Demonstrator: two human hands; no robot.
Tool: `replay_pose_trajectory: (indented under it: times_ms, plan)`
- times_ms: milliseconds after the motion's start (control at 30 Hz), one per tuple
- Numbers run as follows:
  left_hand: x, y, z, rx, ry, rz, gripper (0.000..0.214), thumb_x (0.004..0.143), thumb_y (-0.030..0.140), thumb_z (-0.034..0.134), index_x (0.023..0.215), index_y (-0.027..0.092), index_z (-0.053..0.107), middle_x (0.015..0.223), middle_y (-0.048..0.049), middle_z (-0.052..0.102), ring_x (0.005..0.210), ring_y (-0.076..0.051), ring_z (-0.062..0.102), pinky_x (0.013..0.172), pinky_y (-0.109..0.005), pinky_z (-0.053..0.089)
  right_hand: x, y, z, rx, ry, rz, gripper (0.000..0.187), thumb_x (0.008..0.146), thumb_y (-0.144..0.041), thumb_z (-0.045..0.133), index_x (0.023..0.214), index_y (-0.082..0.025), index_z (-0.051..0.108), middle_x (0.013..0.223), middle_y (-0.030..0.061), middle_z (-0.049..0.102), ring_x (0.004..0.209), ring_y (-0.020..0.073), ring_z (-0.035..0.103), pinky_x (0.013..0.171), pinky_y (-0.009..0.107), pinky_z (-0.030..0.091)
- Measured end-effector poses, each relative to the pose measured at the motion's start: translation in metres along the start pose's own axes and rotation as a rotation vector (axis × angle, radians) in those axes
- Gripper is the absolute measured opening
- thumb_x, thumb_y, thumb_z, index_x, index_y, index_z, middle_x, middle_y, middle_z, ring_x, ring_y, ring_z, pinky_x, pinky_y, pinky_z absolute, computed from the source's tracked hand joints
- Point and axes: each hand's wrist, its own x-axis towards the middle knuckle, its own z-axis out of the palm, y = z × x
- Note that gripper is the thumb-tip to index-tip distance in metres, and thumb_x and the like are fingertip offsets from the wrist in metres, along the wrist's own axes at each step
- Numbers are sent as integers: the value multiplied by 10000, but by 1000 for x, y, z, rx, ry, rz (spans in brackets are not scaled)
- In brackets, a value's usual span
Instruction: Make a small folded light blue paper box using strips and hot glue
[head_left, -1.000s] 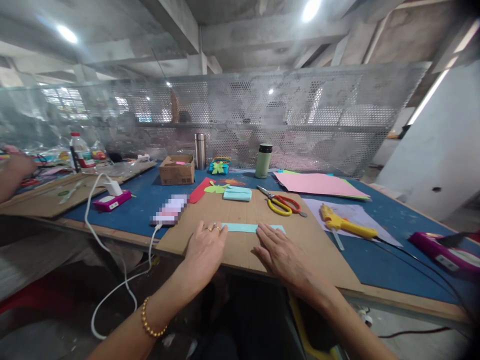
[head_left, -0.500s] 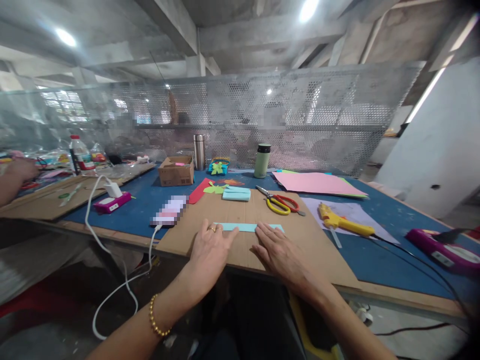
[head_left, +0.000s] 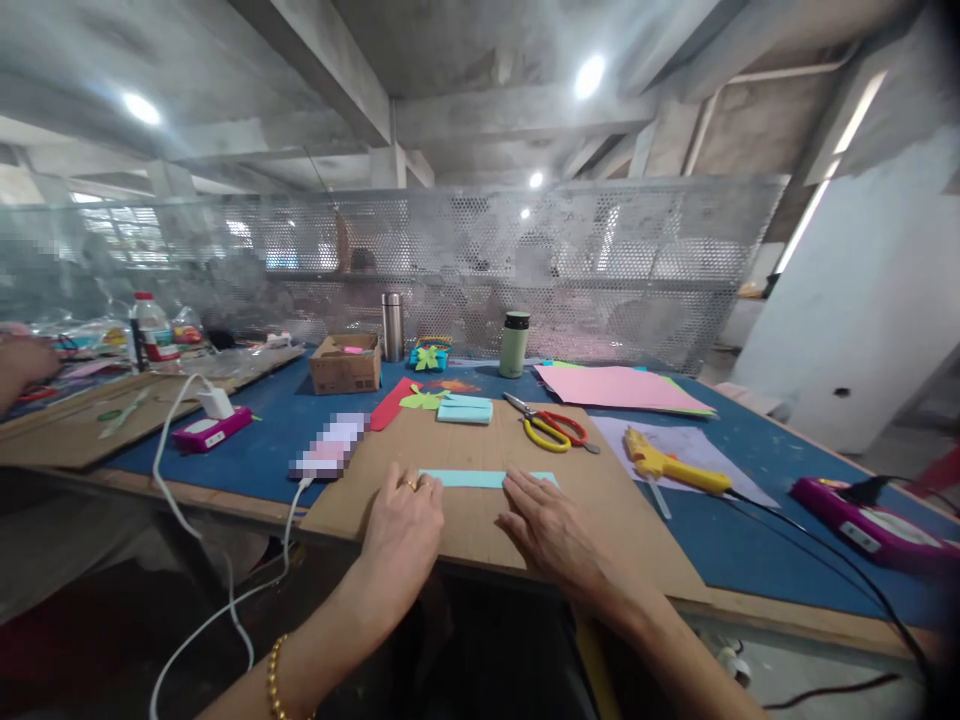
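Note:
A light blue paper strip [head_left: 472, 479] lies flat across the sheet of cardboard [head_left: 420, 522]. My left hand [head_left: 405, 520], with rings on it, is at the strip's left end; its fingers are bent and closed on that end, and the thumb is mostly hidden. Over the right end rests my right hand [head_left: 551, 515], fingers stretched out and flat, pressing the paper. Beyond the strip sit a folded light blue paper piece [head_left: 465, 409] and scissors [head_left: 551, 425] with red and yellow handles.
A yellow glue gun [head_left: 671, 465] lies on lilac paper at right, its cord near a purple power strip [head_left: 870, 520]. Pink sheets [head_left: 622, 388], a green tumbler [head_left: 514, 345], a steel flask [head_left: 392, 328] and a cardboard box [head_left: 345, 365] stand behind. A charging phone [head_left: 330, 447] is at left.
My left thumb, stretched along the strip before, has drawn back to the left, baring more of the paper. My right hand stays on the right end. The view has shifted slightly.

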Motion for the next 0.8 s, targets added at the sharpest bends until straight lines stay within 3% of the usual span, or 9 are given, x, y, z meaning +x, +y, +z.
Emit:
replay_pose_trajectory:
  times_ms: [100, 233, 333, 533, 800]
  plan:
    - [7, 0, -2, 22, 4, 71, 265, 896, 82, 499, 1062, 91, 705, 1131, -190, 670, 1127, -317, 568, 971, -485, 365, 0, -1, -1, -4, -12, 5, 207, 971, -346, 491, 1099, -212, 584, 1181, 125, 640, 1124, 261, 601, 957, 428, 488]
    - [20, 9, -8, 57, -77, 101, 222, 863, 51, 510, 936, 72, 719, 918, -181, 690, 912, -273, 635, 903, -435, 394, 1, -1, -1, -24, -25, 23, 204, 975, -346, 486, 1087, -206, 583, 1171, 128, 642, 1122, 257, 602, 953, 415, 488]
    - [25, 22, -14, 29, -74, 67, 300, 879, 83, 521, 1141, 103, 665, 883, -179, 692, 889, -279, 646, 866, -427, 402, 1, -2, 0, -33, -24, 19, 207, 975, -332, 483, 1099, -204, 588, 1162, 131, 647, 1134, 258, 601, 968, 417, 484]
    - [24, 37, -25, 13, -175, 48, 542, 926, 142, 513, 1435, 317, 444, 846, -121, 690, 820, -258, 656, 749, -365, 415, 0, -6, -3, -60, -53, 53, 306, 967, -326, 501, 1228, -176, 560, 1272, 161, 615, 1203, 287, 573, 991, 450, 478]
    - [27, 33, -24, 17, -221, 73, 585, 930, 137, 510, 1459, 365, 407, 877, -129, 686, 840, -256, 660, 727, -340, 415, 0, 2, -11, 11, -67, 15, 200, 987, -326, 470, 1052, -192, 604, 1072, 109, 669, 1067, 241, 621, 947, 408, 492]
